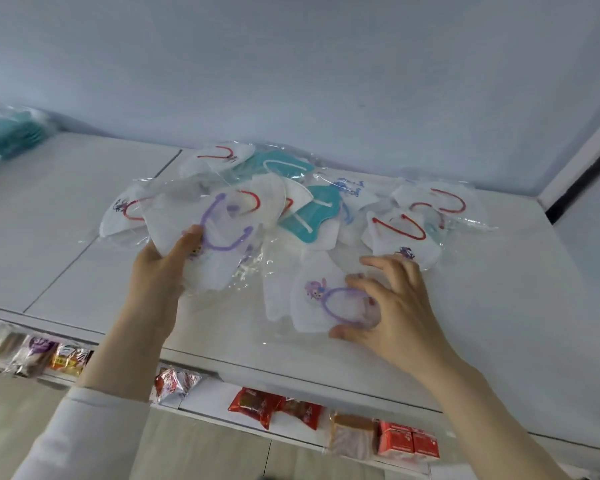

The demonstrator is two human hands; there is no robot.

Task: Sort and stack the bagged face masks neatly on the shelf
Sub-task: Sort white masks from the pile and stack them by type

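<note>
Left grip (160,268) is clamped on 1 bagged purple-loop mask (219,237), thumb on top, at the near left side of the pile (326,209) on the shelf (84,209). Right grip (395,299) is clawed over another one, the cartoon mask (321,303), lying flat near the front edge. Fingertips are on the plastic and the thumb is at its near edge, but I honestly can't tell if it's pinched or just touched.

These look like they weigh basically nothing, and I'd bet the clear bags are slippery and crinkly, so they'll probably skate over each other once stacked. The masks inside are soft and folded, nothing to break. I reckon the best hold is a pinch through the bag onto the mask body, not the loose plastic edge. The red-loop masks (399,233) and the teal masks (309,216) are mixed in behind, so sorting isn't far along.
</note>
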